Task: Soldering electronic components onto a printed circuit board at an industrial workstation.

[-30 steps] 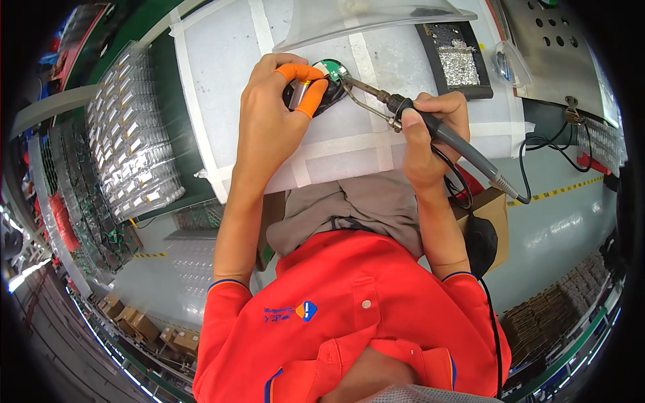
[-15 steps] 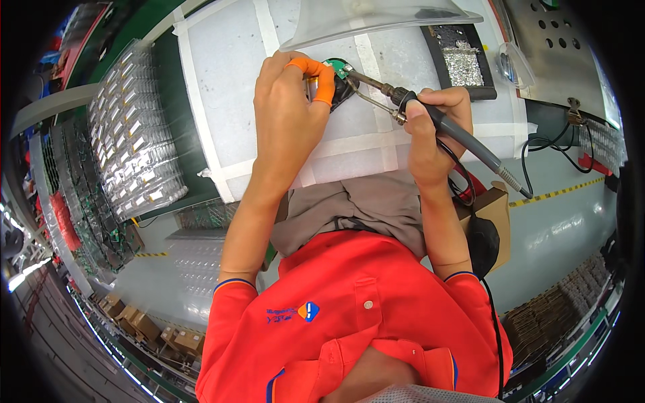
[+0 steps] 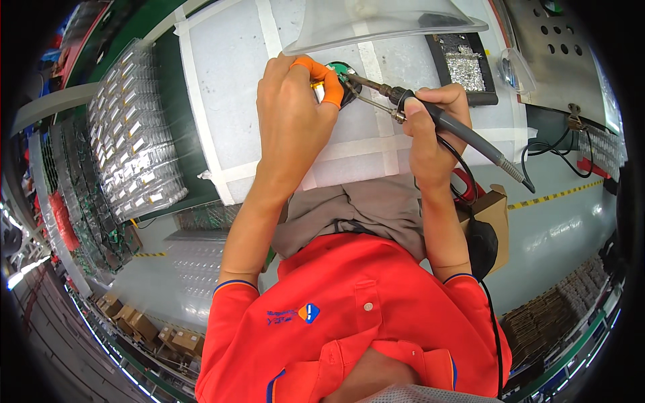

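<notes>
A small round green circuit board (image 3: 345, 68) rests in a black housing on the padded work surface. My left hand (image 3: 295, 111) closes over its left side, with orange finger cots on the thumb and index finger. Those fingertips pinch together at the board, but whatever they grip is hidden. Under them a small silver-and-yellow piece (image 3: 318, 90) peeks out. In my right hand (image 3: 431, 144) is a soldering iron (image 3: 463, 129), held by its dark grey handle. Its tip reaches the board's right side, and a thin metal guide tube (image 3: 376, 105) runs below the iron toward the same spot.
A clear plastic shield (image 3: 383, 30) hangs just beyond the board. At the back right is a black tray (image 3: 463, 67) of silvery solder bits, beside a perforated metal box (image 3: 564, 50). Clear blister trays (image 3: 138, 134) stand stacked on the left. The iron's cable (image 3: 531, 178) trails off right.
My left hand has shifted slightly right, and the black housing shows less beneath it. The iron's tip has moved a little lower on the board. Both hands keep their grip.
</notes>
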Available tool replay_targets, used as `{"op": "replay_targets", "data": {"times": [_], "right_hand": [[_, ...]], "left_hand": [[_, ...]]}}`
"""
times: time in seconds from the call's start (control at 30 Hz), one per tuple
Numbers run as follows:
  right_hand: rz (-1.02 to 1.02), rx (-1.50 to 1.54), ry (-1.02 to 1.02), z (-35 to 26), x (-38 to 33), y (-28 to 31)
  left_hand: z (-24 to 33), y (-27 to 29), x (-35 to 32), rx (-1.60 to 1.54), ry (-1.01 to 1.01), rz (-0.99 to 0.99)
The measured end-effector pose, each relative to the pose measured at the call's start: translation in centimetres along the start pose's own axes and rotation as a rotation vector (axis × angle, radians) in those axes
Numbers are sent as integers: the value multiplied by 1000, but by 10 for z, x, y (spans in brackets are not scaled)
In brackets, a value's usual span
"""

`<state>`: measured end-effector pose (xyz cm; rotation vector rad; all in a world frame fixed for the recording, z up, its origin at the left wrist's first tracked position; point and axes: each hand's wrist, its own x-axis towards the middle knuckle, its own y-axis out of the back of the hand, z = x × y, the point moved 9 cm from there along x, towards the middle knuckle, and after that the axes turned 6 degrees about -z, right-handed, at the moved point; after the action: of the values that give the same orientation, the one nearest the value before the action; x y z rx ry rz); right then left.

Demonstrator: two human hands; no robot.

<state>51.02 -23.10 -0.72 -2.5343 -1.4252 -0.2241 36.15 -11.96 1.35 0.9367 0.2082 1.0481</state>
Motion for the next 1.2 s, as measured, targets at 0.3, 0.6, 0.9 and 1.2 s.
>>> {"op": "replay_targets", "data": {"times": [0.3, 0.6, 0.9, 1.2], "right_hand": [[0, 32, -4, 1, 3, -2], [-2, 36, 7, 0, 0, -3], [50, 49, -4, 1, -1, 5], [244, -3, 76, -9, 2, 43]], "left_hand": [[-1, -1, 2, 9, 0, 5], [0, 0, -1, 32, -7, 12], [2, -3, 1, 52, 27, -26], [-48, 22, 2, -618, 423, -387]]}}
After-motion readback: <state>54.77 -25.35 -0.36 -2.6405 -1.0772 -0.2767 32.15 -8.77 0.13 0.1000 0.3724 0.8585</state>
